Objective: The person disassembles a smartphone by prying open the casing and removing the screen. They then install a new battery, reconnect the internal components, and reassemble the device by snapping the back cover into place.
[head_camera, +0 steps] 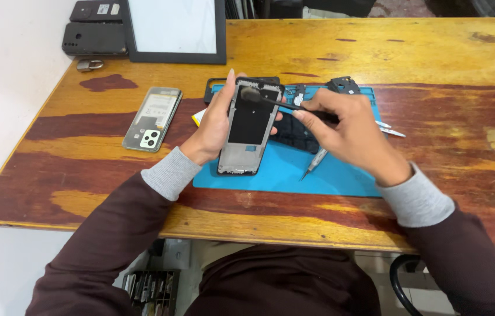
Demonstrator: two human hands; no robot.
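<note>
Left hand has a closed grip around the opened phone frame, propped over the blue mat, long axis pointing away. Right hand, right of the frame, pinches a small brush whose head touches the frame's top.

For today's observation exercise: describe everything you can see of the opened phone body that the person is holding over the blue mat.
The phone body is a long dark rectangular frame with its back cover off, showing a black inner plate and a metal-looking rim. It stands tilted, lower end resting on the blue mat, upper end raised. The left hand grips its left edge, fingertips showing on the right side. The right hand holds a thin black brush with its bristle head at the top of the frame.
</note>
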